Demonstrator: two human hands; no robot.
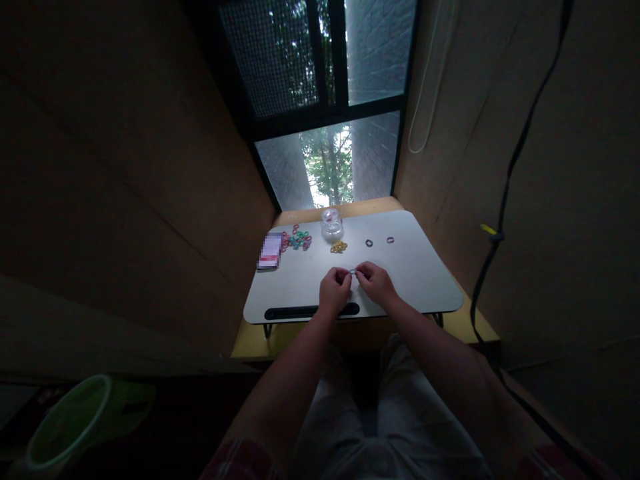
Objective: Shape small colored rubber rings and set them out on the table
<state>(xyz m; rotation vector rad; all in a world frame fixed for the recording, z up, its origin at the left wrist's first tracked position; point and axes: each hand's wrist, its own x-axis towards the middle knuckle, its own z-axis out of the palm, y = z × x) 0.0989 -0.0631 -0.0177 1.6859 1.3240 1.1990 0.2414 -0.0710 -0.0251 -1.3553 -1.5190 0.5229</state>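
My left hand (335,289) and my right hand (376,283) meet above the near middle of the white tabletop (295,283). Between their fingertips they pinch a small pale ring-shaped link (353,271), partly covered by the fingers. Just beyond the hands lies a small heap of yellow links (339,247). A dark link (369,243) and a purplish link (391,240) lie singly to the right. Further left is a loose pile of red, green and purple links (300,240). Behind the yellow heap stands a clear plastic container (332,227).
A phone (271,251) with a lit screen rests at the table's left edge. A black slot (290,313) runs along the near edge. The window (330,160) is straight ahead. A dark cord (515,147) hangs at right; a green basket (70,420) stands low at left.
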